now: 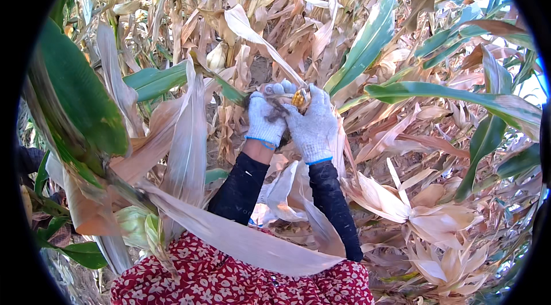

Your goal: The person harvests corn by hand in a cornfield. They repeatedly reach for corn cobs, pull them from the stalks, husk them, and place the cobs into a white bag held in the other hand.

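Observation:
My left hand [264, 117], in a white knit glove with a blue cuff edge, is closed around the husked end of an ear of corn, with brown silk across its fingers. Close beside it, my right hand [314, 122], gloved alike, grips the same ear from the right. Yellow kernels of the corn ear [298, 98] show between the two hands; the rest of the ear is hidden by gloves and husk. Dry husk hangs below my right hand.
A corn stalk [129, 191] with broad leaves leans in from the left, bearing a pale green ear [133, 225]. One long dry leaf [245, 236] crosses before my body. Opened empty husks [387, 201] lie at right. Dark cloth shows at the far left edge.

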{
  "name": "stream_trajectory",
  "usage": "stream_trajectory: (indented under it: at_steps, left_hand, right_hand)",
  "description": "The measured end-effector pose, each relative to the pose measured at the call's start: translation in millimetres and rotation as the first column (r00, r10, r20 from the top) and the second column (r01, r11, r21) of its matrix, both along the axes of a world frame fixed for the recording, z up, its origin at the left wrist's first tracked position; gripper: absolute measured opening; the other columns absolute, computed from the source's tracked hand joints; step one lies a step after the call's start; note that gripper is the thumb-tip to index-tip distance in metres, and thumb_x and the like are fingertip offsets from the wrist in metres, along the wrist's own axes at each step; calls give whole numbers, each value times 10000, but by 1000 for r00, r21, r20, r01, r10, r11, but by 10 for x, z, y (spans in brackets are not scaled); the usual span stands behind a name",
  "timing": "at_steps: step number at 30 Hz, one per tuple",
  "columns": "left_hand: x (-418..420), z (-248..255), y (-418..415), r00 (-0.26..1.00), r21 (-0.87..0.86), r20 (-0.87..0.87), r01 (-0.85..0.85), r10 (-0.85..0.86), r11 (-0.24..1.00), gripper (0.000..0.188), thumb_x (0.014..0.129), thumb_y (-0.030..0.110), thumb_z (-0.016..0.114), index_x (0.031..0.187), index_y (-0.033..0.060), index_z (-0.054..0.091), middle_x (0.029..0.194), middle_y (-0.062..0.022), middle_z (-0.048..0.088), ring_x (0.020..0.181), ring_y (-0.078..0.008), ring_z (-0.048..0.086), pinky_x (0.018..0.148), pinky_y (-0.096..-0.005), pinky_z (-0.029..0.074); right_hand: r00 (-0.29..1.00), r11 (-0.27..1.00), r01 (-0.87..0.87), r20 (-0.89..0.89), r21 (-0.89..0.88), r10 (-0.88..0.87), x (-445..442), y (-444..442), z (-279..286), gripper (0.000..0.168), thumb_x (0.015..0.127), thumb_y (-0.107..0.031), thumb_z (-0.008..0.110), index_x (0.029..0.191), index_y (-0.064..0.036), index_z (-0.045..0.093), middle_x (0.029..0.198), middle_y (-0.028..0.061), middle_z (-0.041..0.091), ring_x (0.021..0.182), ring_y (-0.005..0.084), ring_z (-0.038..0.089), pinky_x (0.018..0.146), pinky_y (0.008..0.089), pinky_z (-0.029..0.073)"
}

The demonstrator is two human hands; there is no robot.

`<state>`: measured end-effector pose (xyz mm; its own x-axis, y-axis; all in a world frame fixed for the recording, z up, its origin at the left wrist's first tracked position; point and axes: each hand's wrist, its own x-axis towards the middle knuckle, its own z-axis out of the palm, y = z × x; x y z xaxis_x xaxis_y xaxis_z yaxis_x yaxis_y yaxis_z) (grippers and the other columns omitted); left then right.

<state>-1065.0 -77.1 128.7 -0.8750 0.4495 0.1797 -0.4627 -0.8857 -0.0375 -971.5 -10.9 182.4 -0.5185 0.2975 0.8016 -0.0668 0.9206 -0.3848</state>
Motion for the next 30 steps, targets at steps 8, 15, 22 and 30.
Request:
stream_trajectory:
  at_steps: [8,15,22,30]
  left_hand:
    - [163,-275,-399,970,-24,-195,143,-144,990,370,1012,302,359,681,136,358,600,-15,356,644,-215,421,668,-349,452]
    - [452,-704,-1137,916,-637,-401,-279,0,719,499,993,440,513,614,160,348,531,10,359,501,-146,402,547,-308,396]
    - [364,3,-1443,353,-441,-883,-850,310,-288,396,921,291,679,1164,-8,589,1031,-81,648,1015,-185,596,878,-340,475]
    - [1276,230,-842,2,2,-947,-1000,-321,-14,657,861,302,700,1379,16,415,1271,-192,562,1146,-356,575,988,-411,457]
  right_hand:
    - [951,892,-298,-182,-340,249,-154,264,-376,329,832,-289,756,1002,-43,618,813,93,659,750,223,649,707,339,515]
    - [843,198,-382,-252,-903,476,-538,736,-183,309,963,-360,584,951,-51,605,827,69,647,699,182,646,629,331,548]
    - [813,332,-467,-251,-819,525,149,355,107,326,984,-389,565,1031,-70,617,900,51,683,679,89,618,498,194,456]
    - [664,144,-685,-532,-714,525,672,-128,-131,340,1014,-327,518,1124,-11,576,970,63,632,861,143,616,767,274,507]
